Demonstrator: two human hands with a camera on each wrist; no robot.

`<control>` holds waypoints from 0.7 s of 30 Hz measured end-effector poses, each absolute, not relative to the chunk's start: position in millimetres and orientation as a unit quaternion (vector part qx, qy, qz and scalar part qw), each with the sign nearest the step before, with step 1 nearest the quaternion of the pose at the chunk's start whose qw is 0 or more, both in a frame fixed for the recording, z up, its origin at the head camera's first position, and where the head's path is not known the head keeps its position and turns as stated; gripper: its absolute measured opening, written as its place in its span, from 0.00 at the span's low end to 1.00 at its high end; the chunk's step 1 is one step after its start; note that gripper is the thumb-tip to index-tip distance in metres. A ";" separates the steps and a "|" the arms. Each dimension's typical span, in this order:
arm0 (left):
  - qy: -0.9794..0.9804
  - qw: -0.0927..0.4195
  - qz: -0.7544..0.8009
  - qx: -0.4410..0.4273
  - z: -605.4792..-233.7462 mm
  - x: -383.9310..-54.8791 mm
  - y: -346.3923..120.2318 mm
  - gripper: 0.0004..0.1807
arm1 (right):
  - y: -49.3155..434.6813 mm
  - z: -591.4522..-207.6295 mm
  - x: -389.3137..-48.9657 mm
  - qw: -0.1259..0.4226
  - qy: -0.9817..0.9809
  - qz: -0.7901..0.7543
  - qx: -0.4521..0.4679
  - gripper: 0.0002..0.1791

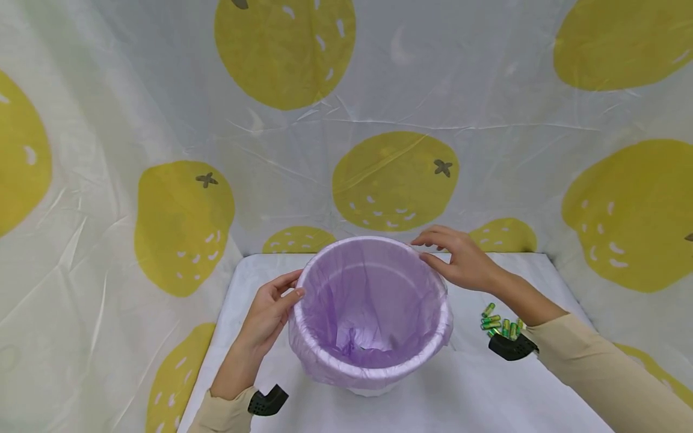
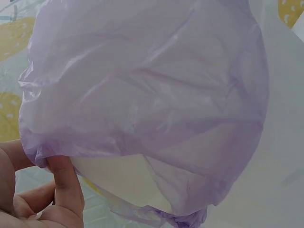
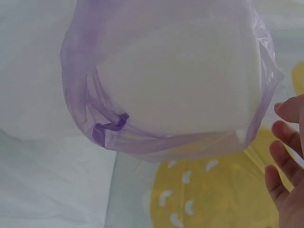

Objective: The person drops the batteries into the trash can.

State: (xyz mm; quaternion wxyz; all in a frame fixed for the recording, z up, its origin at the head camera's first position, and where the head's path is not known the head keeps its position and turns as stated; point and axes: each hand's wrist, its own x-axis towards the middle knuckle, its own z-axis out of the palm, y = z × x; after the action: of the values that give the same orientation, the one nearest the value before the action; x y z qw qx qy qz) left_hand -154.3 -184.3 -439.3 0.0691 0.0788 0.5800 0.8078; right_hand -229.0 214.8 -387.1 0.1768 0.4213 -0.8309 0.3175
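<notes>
A white trash bin (image 1: 373,392) stands in the middle of the table, lined with a thin purple trash bag (image 1: 390,288). The bag folds over the rim and hangs loosely outside, with a bunched knot of film (image 3: 111,126) on the side seen from the right wrist. At the left of the rim my left hand (image 1: 266,313) pinches the bag-covered edge between thumb and fingers; one finger (image 2: 64,178) goes up under the bag's hem. My right hand (image 1: 460,258) is at the far right of the rim, fingers loosely bent and apart, gripping nothing.
Several green and yellow batteries (image 1: 491,322) lie on the white tabletop (image 1: 476,385) right of the bin, near the right forearm. Black wrist devices (image 1: 513,347) sit at both sleeves. A lemon-patterned curtain (image 1: 303,162) hangs behind and beside the table.
</notes>
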 end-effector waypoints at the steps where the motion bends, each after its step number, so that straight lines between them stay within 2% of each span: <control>1: 0.580 0.069 0.808 0.079 -439.3 -154.2 -184.3 0.27 | 215.9 -387.5 -228.4 0.176 -0.832 0.318 0.420 0.17; 21: 0.581 0.069 0.808 0.073 -439.8 -153.2 -184.7 0.27 | 242.0 -394.1 -207.6 0.190 -0.850 0.308 0.382 0.21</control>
State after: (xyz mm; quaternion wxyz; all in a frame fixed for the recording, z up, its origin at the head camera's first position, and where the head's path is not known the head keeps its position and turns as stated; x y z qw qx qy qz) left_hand -153.2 -184.7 -439.8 0.0689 0.0728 0.5805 0.8081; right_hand -207.6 242.0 -394.1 0.1897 0.3822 -0.8504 0.3079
